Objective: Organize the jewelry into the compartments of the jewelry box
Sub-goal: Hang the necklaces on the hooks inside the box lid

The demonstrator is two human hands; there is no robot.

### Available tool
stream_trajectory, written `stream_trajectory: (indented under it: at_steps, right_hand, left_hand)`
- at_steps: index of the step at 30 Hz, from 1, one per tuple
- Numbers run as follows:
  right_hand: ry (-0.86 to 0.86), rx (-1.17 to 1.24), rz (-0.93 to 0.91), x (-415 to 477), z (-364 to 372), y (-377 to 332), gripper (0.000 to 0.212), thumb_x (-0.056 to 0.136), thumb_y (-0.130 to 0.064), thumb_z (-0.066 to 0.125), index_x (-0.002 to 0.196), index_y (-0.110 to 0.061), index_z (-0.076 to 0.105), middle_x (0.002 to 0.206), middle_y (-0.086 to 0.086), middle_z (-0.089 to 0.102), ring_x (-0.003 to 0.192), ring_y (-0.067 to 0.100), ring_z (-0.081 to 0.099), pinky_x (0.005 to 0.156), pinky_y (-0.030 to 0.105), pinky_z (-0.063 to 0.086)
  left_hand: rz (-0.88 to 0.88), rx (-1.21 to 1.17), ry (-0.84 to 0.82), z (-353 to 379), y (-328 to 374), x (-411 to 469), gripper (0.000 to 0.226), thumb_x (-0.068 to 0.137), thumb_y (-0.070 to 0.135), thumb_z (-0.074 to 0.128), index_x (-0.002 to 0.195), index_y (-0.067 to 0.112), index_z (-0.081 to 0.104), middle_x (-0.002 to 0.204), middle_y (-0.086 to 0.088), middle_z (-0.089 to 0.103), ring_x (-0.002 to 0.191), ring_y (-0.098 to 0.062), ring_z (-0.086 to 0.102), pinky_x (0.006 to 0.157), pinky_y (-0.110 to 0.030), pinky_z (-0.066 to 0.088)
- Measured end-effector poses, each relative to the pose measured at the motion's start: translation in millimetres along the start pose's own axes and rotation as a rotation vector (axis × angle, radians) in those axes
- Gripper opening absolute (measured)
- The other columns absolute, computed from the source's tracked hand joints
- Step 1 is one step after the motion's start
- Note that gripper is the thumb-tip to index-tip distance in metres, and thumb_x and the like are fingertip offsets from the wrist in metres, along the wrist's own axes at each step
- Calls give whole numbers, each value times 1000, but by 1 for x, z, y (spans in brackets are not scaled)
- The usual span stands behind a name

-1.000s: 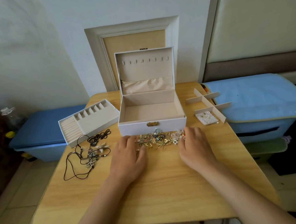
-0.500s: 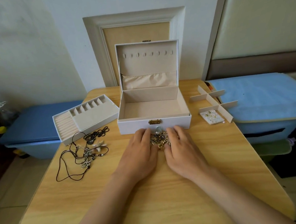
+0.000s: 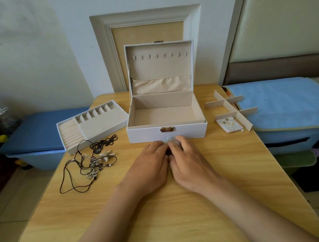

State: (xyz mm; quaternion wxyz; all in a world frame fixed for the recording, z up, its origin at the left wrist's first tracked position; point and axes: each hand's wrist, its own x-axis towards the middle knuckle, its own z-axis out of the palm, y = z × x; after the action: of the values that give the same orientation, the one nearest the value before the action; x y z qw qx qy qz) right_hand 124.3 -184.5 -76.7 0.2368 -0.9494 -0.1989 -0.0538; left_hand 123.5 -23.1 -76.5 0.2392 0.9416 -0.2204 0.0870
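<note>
- Desk [image 3: 162, 224]: it carries everything. A piece flicked out of the hands could skitter across the bare near half and drop off the near edge.
- Jewelry box [image 3: 186, 133]: it sits midway along the far half, its long axis parallel to the far edge. The clasp faces the near edge, the cavity opens upward and the lid [image 3: 160, 64] stands upright at the back. The cavity has no partitions, so anything tipped in now would, I judge, land in one mixed heap.
- Tray [image 3: 102, 123]: it lies toward the left edge with its right end just beside the box's left wall. Its long axis slants from the left edge toward the far edge, slots up.
- Left hand [image 3: 148, 167] and right hand [image 3: 190, 166]: they sit side by side just in front of the box's front wall. Their fingers curl over the small jewelry pile [image 3: 171, 140], cupping it, but whether any piece is truly pinched is hidden. A hurried lift could spill pieces between the palms.
- Divider [image 3: 231, 108]: it lies out of the box near the right edge, its long bar running from the far edge toward the near right.
- Cord necklaces [image 3: 89, 159]: they are tangled in front of the tray near the left edge. Tugging one cord would likely drag the rest.
- Earring card [image 3: 228, 124]: it lies flat against the divider, close to the right edge, where a passing sleeve could knock it off.
- Small jewelry pile: only a sliver shows at the fingertips, so I cannot tell its axis.
</note>
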Motion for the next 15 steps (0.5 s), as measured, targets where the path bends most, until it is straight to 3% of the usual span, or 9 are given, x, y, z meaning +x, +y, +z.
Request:
stream_trajectory:
  at_steps: [8, 15]
  right_hand:
    - [-13, 37, -18, -27, -5, -5, 38, 98, -28, 39, 129, -11, 52, 139, 7, 37, 126, 25, 43, 103, 36, 41]
    - [-50, 37, -44, -53, -9, -14, 37, 101, -26, 41, 134, -9, 50, 142, 7, 35, 129, 24, 40, 106, 32, 38]
  left_hand:
    - [28, -54, -2, -3, 13, -21, 37, 94, 19, 45, 128, 12, 58, 118, -3, 56, 106, -22, 54, 96, -33, 45]
    - [33, -77, -11, -7, 28, -45, 36, 92, 18, 47, 125, 11, 60, 115, -4, 56, 104, -23, 55, 95, -36, 47]
